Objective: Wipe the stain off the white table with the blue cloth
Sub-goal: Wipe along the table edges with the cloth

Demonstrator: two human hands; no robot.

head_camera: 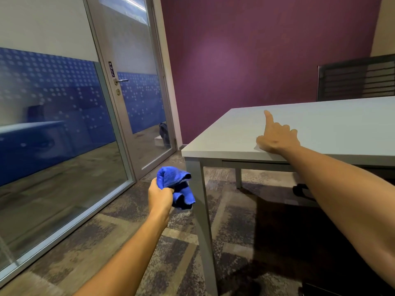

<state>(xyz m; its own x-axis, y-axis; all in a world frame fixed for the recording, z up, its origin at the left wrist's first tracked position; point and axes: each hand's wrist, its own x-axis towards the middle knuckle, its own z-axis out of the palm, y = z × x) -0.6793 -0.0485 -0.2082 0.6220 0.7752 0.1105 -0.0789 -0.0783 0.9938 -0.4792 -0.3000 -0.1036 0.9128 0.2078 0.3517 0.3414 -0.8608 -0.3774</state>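
Observation:
The white table fills the right half of the view, its near left corner leg standing by my left hand. A bunched blue cloth is gripped in my left hand, which is held below the tabletop, beside that leg. My right hand rests over the table's front edge with the index finger stretched out and pointing across the top while the other fingers are curled. I cannot make out a stain on the surface.
A glass door with a handle and a glass partition stand on the left. A purple wall is behind the table. A dark mesh chair back rises at the far right. Patterned carpet covers the floor.

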